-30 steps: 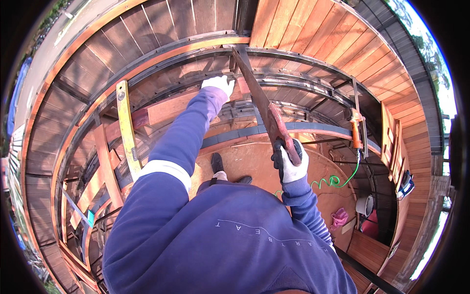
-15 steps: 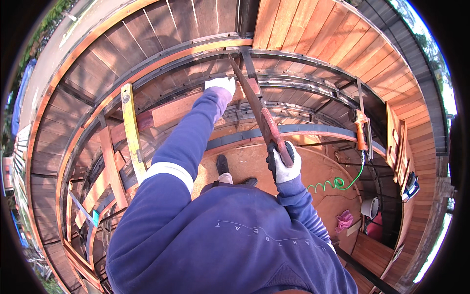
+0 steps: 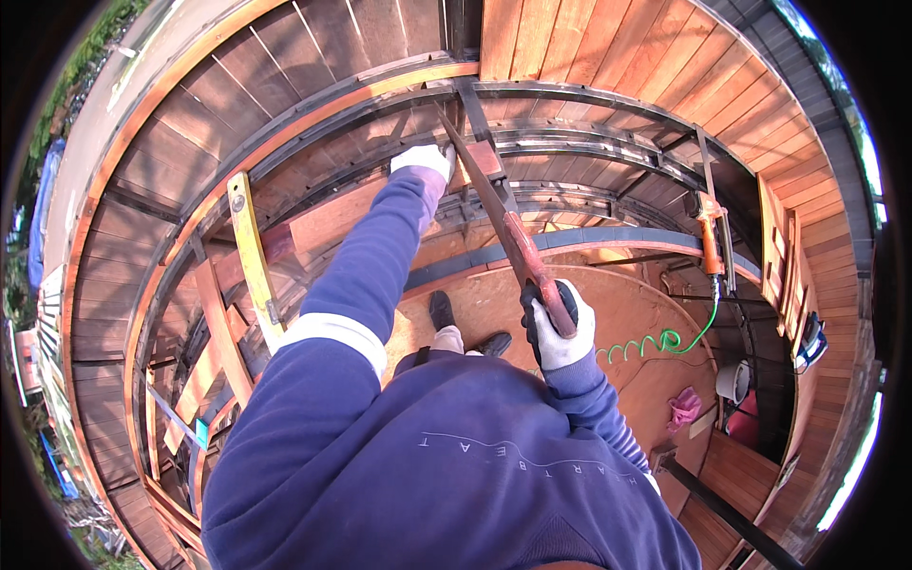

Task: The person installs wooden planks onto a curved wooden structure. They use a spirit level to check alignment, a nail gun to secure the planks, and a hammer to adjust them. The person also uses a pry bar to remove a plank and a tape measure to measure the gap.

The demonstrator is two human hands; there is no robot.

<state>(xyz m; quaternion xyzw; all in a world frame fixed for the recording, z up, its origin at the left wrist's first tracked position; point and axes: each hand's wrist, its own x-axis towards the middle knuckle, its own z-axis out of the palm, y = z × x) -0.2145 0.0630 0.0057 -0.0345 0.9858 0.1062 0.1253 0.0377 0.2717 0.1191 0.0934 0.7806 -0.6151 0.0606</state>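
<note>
My right hand [image 3: 560, 326], in a white glove with a dark palm, is closed round the reddish wrapped handle of a handsaw [image 3: 486, 195]. The long blade points away from me and slants up to the left, crossing a reddish wooden board [image 3: 347, 214] near its far right end. Left of the blade, my outstretched left hand [image 3: 421, 161], in a white glove, lies on this board and seems closed over it. Its fingertips are partly hidden. The board rests across dark curved metal framing [image 3: 560, 141].
A yellow spirit level [image 3: 251, 247] leans at left by loose timber. At right hang an orange power tool [image 3: 709, 233] and its coiled green hose [image 3: 655, 344]. A white bucket [image 3: 732, 381] and pink cloth [image 3: 683, 408] lie lower right. Wooden slats [image 3: 627, 52] curve around me.
My right hand and the saw have drawn back slightly toward my body. The left hand stays on the board. The whole view has shifted a little.
</note>
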